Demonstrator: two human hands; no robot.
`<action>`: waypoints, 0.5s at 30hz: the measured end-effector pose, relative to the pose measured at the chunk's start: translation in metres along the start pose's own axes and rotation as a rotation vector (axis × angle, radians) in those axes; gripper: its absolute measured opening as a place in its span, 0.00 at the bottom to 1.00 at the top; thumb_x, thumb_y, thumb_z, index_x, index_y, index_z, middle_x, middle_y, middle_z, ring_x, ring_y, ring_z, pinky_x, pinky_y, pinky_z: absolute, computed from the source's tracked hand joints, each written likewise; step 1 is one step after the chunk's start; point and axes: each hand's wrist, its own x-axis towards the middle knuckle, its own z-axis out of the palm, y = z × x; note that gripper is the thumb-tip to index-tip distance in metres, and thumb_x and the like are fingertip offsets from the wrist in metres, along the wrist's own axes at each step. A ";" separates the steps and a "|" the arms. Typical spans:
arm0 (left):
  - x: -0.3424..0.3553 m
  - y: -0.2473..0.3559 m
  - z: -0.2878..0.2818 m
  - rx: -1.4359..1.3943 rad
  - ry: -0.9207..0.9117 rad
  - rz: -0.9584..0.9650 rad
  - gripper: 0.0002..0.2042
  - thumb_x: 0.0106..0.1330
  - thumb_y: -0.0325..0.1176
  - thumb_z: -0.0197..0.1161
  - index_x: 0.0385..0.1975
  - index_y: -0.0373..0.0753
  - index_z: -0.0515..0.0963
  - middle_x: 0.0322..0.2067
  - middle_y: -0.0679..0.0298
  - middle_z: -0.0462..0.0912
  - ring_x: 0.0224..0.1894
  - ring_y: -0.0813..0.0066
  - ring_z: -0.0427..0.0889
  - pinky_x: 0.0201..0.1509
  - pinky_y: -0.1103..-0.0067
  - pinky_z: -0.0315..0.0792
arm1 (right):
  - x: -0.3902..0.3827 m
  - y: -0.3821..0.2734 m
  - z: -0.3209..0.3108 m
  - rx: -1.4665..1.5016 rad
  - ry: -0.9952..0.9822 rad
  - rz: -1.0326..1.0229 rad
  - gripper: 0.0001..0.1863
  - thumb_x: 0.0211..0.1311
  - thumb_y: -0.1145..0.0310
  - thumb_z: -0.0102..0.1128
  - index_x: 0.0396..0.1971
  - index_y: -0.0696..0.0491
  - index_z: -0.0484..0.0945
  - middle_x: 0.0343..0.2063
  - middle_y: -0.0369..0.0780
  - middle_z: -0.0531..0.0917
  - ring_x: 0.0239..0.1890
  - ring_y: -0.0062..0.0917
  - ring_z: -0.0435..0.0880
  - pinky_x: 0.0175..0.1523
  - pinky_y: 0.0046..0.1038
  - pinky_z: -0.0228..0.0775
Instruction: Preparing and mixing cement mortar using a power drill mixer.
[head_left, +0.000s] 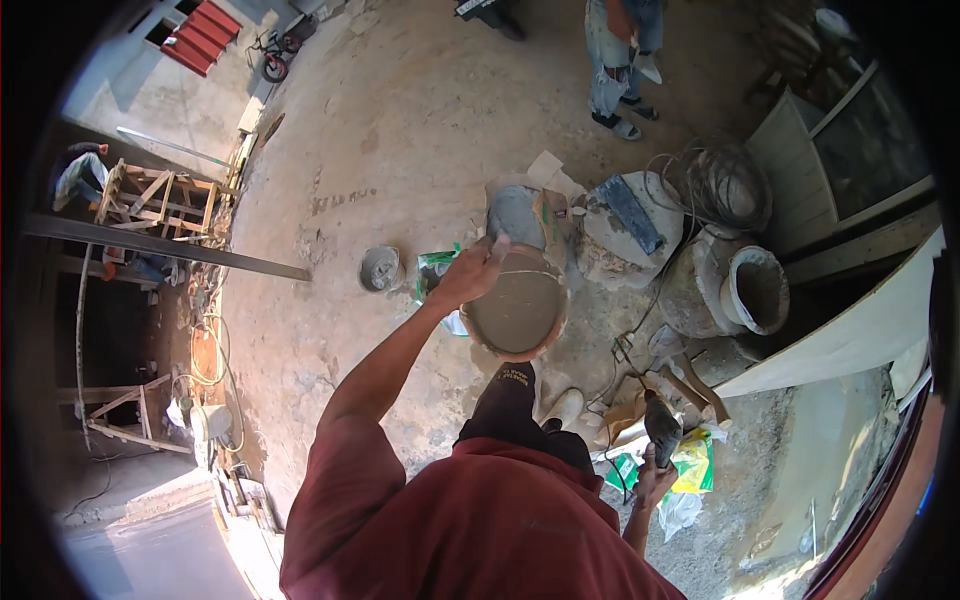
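**Hand on the rim of a full mortar bucket, tool held low at the side**

We look down from above at a dusty concrete yard. Near the centre of the frame our left hand (468, 272) reaches out, its fingers curled over the near rim of a round bucket (517, 312) filled almost to the top with wet grey mix. In the lower right our right hand (652, 478) is closed around the handle of a dark tool (661, 424), probably a trowel, pointing upward, well apart from the bucket.

Just beyond the bucket sit an open cement bag (518, 215) and a crusted mixing tub (625, 230); a smaller grey pail (380, 268) stands to the left. Loose cables (720, 185) coil in the upper right, and another person's legs (622, 60) stand at the top edge.

We judge the risks so: the bucket is full, so a one-sided pull on the rim may tip it and slop mix onto the ground. Wet mix on the rim may let the fingers slip. Cables and scrap near our feet could trip us.
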 end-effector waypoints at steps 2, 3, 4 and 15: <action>0.009 0.007 -0.049 -0.066 0.051 -0.022 0.37 0.75 0.65 0.40 0.47 0.28 0.75 0.37 0.40 0.83 0.42 0.45 0.84 0.54 0.59 0.74 | 0.012 -0.004 -0.004 0.036 -0.020 0.017 0.27 0.62 0.49 0.73 0.20 0.60 0.81 0.13 0.39 0.79 0.16 0.23 0.75 0.25 0.30 0.66; 0.014 0.013 -0.069 -0.136 0.070 -0.094 0.40 0.74 0.69 0.38 0.45 0.27 0.76 0.36 0.41 0.82 0.40 0.49 0.85 0.54 0.61 0.74 | 0.017 -0.008 -0.003 0.051 -0.025 0.012 0.26 0.62 0.50 0.73 0.20 0.60 0.81 0.13 0.40 0.79 0.15 0.23 0.75 0.25 0.30 0.66; 0.020 0.017 -0.093 -0.283 0.068 -0.300 0.42 0.74 0.70 0.36 0.45 0.27 0.75 0.34 0.43 0.81 0.38 0.53 0.85 0.52 0.63 0.74 | 0.022 -0.011 -0.004 0.044 -0.018 0.029 0.26 0.62 0.50 0.73 0.20 0.60 0.81 0.13 0.40 0.79 0.15 0.22 0.75 0.24 0.30 0.66; 0.113 -0.070 -0.233 -0.480 0.261 -0.482 0.56 0.66 0.80 0.26 0.55 0.21 0.71 0.34 0.48 0.79 0.34 0.61 0.80 0.43 0.67 0.77 | 0.071 -0.081 0.061 0.116 0.035 0.165 0.27 0.62 0.47 0.73 0.21 0.58 0.79 0.12 0.36 0.76 0.10 0.19 0.69 0.15 0.25 0.57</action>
